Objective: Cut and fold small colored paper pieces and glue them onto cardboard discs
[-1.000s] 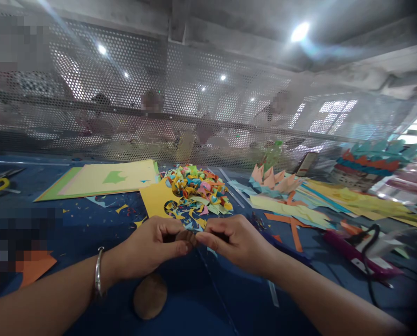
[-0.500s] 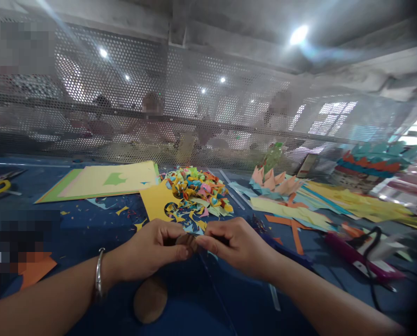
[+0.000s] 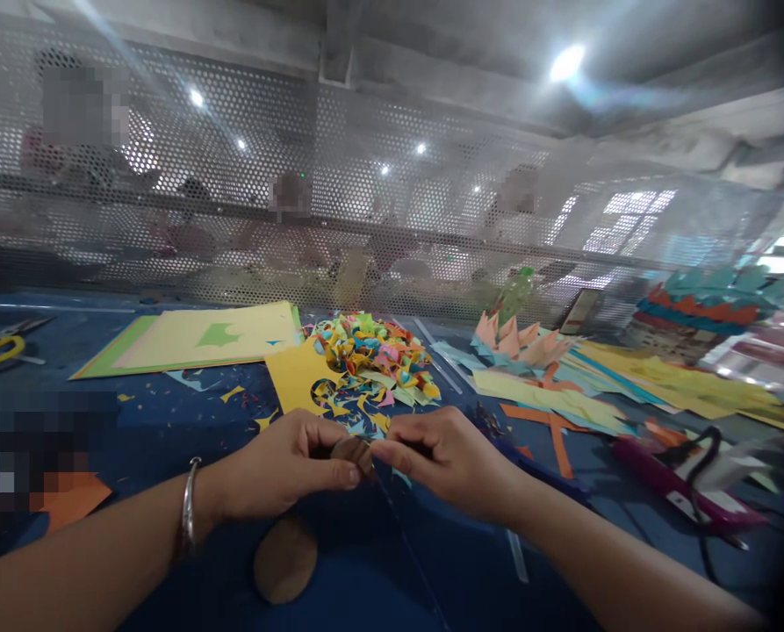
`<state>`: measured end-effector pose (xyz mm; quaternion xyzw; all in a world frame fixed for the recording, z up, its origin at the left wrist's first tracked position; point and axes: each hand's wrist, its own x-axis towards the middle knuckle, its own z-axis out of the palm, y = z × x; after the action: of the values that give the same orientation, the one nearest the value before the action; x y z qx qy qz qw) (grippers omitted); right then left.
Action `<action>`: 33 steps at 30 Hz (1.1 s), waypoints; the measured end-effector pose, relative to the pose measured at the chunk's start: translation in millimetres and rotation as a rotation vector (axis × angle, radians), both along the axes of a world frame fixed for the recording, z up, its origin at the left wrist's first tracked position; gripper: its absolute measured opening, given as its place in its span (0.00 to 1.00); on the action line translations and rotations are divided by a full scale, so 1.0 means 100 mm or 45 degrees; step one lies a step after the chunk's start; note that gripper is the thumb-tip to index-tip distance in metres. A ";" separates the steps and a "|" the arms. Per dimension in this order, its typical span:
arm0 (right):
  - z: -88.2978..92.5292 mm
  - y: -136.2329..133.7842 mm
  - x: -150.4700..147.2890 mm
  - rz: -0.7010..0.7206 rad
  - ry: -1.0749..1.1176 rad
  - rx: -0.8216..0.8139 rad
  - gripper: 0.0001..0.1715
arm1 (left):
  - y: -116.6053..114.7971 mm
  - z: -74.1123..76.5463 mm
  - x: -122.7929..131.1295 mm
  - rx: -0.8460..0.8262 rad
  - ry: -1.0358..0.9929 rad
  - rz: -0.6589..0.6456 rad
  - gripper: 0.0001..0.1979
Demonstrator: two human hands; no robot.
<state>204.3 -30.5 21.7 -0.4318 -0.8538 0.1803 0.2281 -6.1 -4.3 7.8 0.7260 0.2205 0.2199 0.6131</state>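
Between the thumb and fingers of my left hand [image 3: 303,458] is a small brown disc [image 3: 352,451], held on edge and partly covered by the fingertips. My right hand [image 3: 431,452] is closed in a pinch at the disc's right edge; a tiny pale bit shows at its fingertips, too small to name. A thin clear line runs from beneath the hands down the blue tabletop [image 3: 358,579]. Flat on the table below my left hand lies another brown round disc [image 3: 285,559]. Beyond the hands is a yellow sheet [image 3: 292,377] with rounded cutouts.
Behind the hands sits a heap of colourful paper scraps [image 3: 382,355]. Stacked paper sheets [image 3: 168,338] and yellow-handled scissors [image 3: 0,353] lie left. At right are a purple glue gun [image 3: 685,491] with a cable, orange strips [image 3: 559,448] and a pointed paper piece [image 3: 516,338]. A perforated screen [image 3: 392,211] stands behind.
Both hands keep nearly the same pose, with only a slight shift at the fingertips. The view has moved a little. A person behind the screen at upper left has shifted right.
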 end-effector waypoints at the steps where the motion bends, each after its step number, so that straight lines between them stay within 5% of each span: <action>1: 0.00 0.00 0.00 0.002 0.004 0.001 0.25 | 0.00 0.01 0.00 -0.003 -0.001 0.000 0.11; 14: -0.05 0.08 0.07 -0.236 -0.084 0.100 0.26 | -0.08 0.00 -0.05 -0.079 0.405 -0.017 0.09; 20: -0.09 0.12 0.07 -0.300 -0.288 0.119 0.26 | -0.13 0.09 -0.02 0.489 0.683 0.159 0.21; 25: -0.11 0.17 0.09 -0.353 -0.450 0.100 0.29 | -0.17 0.13 -0.01 0.804 0.817 0.187 0.15; 33: -0.14 0.16 0.08 -0.330 -0.663 0.028 0.25 | -0.19 0.07 0.00 0.880 0.800 0.228 0.13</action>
<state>212.0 -14.7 7.5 -0.5664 -0.8233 0.0235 0.0272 -6.5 -23.6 14.9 0.8971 0.3708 0.1019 0.2177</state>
